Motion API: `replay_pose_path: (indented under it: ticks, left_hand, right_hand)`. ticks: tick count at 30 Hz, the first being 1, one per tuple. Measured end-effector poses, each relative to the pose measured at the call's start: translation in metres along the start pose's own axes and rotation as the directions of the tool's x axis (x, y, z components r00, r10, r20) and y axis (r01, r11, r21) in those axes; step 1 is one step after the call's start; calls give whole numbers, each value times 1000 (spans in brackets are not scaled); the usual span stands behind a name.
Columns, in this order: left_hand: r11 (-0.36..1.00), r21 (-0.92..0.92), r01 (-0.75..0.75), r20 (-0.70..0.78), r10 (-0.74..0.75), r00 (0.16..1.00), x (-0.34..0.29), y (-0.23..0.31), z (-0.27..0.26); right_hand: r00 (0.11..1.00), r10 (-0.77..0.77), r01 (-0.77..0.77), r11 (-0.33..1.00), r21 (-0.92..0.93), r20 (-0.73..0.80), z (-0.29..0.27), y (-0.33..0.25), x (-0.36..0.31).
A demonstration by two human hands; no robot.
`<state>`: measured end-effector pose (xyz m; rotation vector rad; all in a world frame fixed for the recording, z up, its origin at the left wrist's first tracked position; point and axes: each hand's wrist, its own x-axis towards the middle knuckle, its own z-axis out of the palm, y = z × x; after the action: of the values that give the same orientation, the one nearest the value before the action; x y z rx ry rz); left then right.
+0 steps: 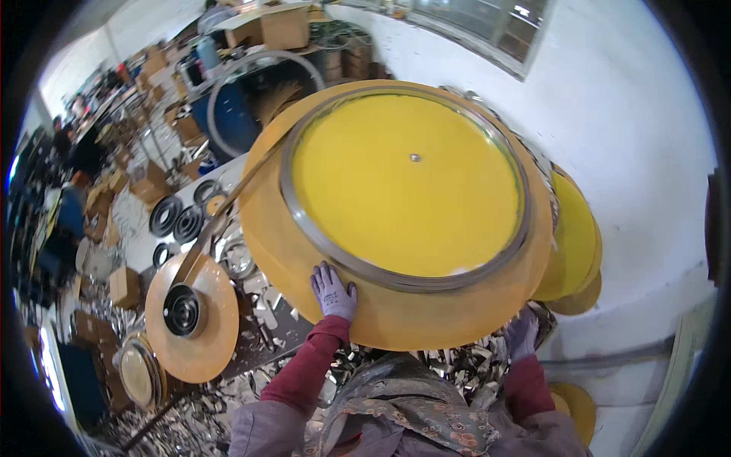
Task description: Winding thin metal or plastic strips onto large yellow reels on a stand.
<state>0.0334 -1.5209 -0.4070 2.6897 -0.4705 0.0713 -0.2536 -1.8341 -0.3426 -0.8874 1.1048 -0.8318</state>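
Observation:
A large round orange board (403,324) fills the middle of the view. On it lies a bright yellow disc (403,190) with a small metal stud, ringed by a grey wound metal strip (365,279). My left hand (334,293), in a pale purple glove, rests flat on the orange board's near left part, fingers stretched out. My right hand (522,335), gloved alike, is at the board's near right edge, its fingers mostly hidden. From the ring, a long metal band (228,204) runs down left to a dark coil (185,311) on a smaller orange disc (217,346).
Several dark rings (165,216) lie on a table to the left. Shiny metal scraps (472,365) are heaped under the board and across the floor. More yellow discs (575,236) lean against the white wall (640,152) at right. Cardboard boxes (285,27) stand at the back.

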Motion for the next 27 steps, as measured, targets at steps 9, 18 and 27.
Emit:
replay_pose_path:
  ticks: [9, 18, 27]
  left_hand:
    - [1000, 8, 8, -28, -7, 1000, -5, 24, 6]
    - [990, 115, 76, -54, -70, 996, 5, 15, 5]
    - [997, 75, -14, -12, 15, 1000, -26, 37, 15]
  right_hand:
    - [925, 312, -312, 949, -32, 215, 48, -16, 33]
    - [914, 290, -280, 957, -76, 282, 40, -12, 41]
    - [385, -736, 636, -225, -738, 556, -59, -6, 100]
